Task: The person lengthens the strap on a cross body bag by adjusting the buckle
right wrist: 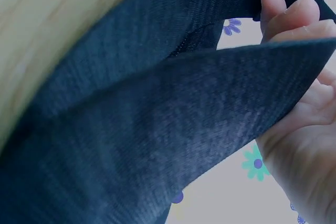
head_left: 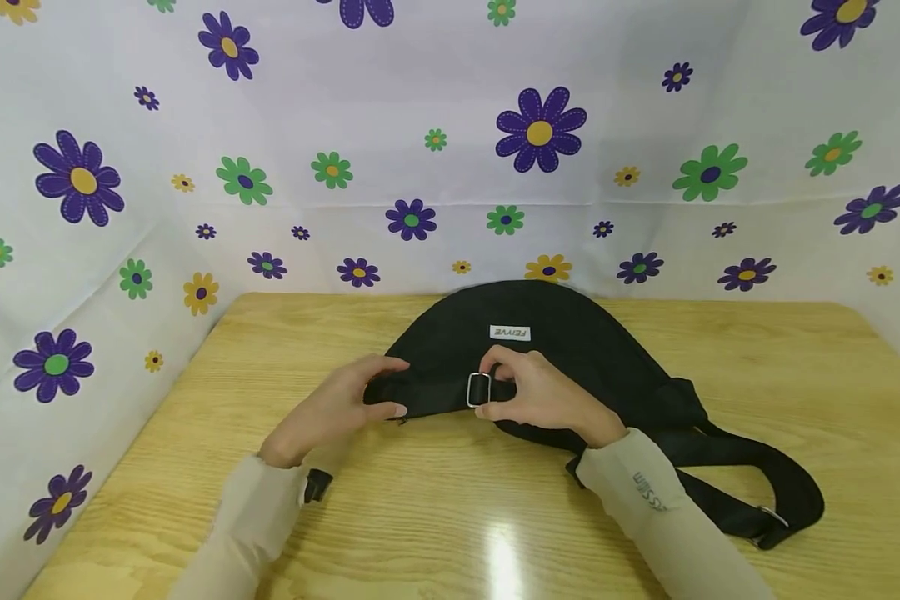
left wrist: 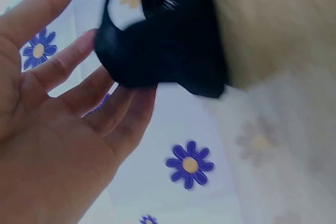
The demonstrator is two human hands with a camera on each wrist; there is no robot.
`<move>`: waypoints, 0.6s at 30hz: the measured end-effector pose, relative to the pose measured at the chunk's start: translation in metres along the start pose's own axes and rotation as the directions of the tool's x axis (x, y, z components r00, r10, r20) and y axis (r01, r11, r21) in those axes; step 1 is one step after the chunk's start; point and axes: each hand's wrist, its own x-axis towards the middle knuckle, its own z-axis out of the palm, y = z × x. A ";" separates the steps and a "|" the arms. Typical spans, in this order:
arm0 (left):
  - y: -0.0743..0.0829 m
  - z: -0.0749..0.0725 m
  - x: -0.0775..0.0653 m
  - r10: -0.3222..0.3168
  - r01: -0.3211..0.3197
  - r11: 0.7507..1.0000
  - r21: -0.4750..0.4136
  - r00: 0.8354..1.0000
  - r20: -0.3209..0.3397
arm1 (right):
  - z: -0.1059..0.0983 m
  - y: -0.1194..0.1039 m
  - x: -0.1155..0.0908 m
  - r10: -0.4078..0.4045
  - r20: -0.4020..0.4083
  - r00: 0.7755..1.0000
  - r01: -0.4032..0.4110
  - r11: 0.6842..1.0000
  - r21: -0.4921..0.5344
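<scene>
A black waist bag [head_left: 540,308] with a white label [head_left: 510,333] lies on the table, its curved edge toward the back. Along its near side runs a black strap [head_left: 438,393] with a silver metal slider [head_left: 478,390]. My right hand [head_left: 543,392] pinches the strap just right of the slider between thumb and fingers. At the bag's left end, my left hand [head_left: 337,408] has thumb and fingers spread apart around the fabric. In the left wrist view, its loosely extended fingers touch the black fabric [left wrist: 163,51]. Wide black webbing [right wrist: 157,108] partly covers the right hand in the right wrist view.
The rest of the strap loops [head_left: 795,492] to the right on the wooden table [head_left: 420,533], with another metal slider [head_left: 774,517] on it. A white cloth with printed flowers [head_left: 420,100] hangs behind the table and along its sides.
</scene>
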 end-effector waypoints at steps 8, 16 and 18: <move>0.022 0.014 0.023 0.076 -0.072 0.996 -0.057 0.995 0.066 | 0.004 0.000 0.001 0.007 0.003 1.000 -0.007 1.000 0.012; 0.029 0.027 0.036 0.087 -0.085 0.996 -0.027 0.992 0.089 | 0.002 -0.002 0.000 0.020 0.012 1.000 -0.020 0.999 0.035; 0.031 0.030 0.038 0.089 -0.086 0.995 -0.041 0.993 0.081 | 0.001 -0.002 0.001 0.012 0.013 1.000 -0.013 0.999 0.035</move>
